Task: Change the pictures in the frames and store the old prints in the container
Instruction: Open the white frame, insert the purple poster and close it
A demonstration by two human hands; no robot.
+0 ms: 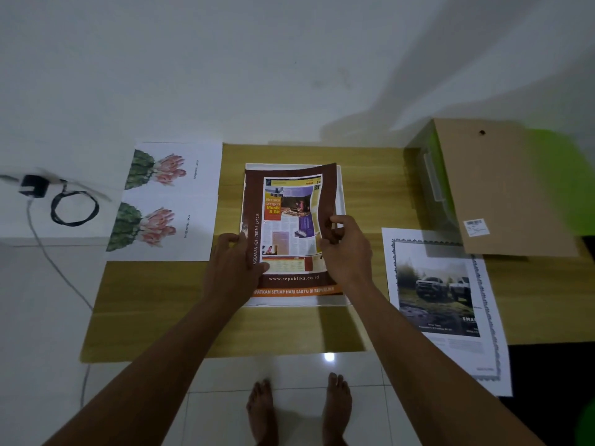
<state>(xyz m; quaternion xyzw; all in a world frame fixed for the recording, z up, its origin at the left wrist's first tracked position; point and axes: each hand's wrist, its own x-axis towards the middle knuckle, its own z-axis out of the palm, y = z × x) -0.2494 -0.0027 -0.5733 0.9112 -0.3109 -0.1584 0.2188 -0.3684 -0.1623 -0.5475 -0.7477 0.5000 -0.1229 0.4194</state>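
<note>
A brown-bordered newspaper print (289, 220) lies over a white picture frame (340, 188) in the middle of the wooden table. My left hand (235, 262) holds the print's left edge, thumb on top. My right hand (344, 246) pinches the right edge, which curls up off the frame. Two flower prints (167, 201) lie side by side on the left. A print of trucks (441, 294) lies on the right. A clear container with a green lid (434, 185) stands at the back right, with a brown backing board (502, 188) leaning on it.
The wooden table (225, 333) stands against a white wall. A black charger with a coiled cable (64, 201) lies on a white ledge to the left. My bare feet (299, 407) stand on white floor tiles below the table's front edge.
</note>
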